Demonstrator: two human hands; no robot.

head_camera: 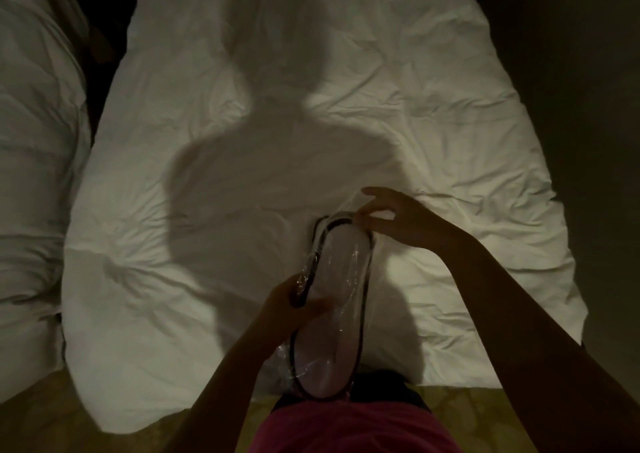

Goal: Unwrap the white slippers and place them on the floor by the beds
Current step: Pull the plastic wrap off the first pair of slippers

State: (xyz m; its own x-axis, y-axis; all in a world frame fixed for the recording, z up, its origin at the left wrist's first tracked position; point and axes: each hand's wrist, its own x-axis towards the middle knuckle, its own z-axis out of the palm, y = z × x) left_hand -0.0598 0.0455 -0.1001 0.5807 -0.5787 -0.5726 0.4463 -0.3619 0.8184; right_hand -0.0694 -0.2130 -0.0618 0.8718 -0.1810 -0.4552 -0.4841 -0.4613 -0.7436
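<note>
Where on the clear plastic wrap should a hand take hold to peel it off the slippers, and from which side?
Pinch the loose plastic wrap at the slippers' far end, coming from the right, as the right hand does. There it stands free of them; the left hand steadies their left edge.

in front of me the bed wears a rumpled white duvet; a second bed lies just left, across a dark gap.
</note>
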